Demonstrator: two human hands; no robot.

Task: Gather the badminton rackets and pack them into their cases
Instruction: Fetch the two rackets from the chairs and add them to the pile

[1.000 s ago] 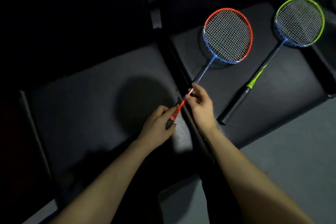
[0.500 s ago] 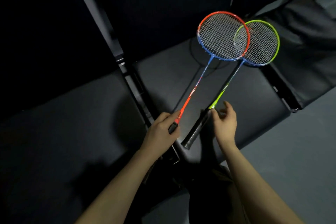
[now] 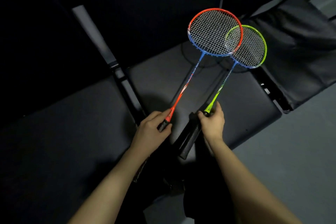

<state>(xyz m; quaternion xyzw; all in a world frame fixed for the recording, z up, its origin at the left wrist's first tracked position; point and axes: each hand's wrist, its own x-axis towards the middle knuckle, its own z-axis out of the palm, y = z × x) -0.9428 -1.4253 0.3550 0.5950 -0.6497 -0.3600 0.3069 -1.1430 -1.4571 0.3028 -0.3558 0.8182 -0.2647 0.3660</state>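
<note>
The left hand grips the handle of the red racket, held above the dark seat. The right hand pinches the green racket where shaft meets handle; its head sits right of the red one, partly beneath. Both rackets look gathered. Better to slide the right hand down onto the handle for control. No case is plainly visible.

Both forearms reach forward; left hand and right hand fingers curled.
</note>
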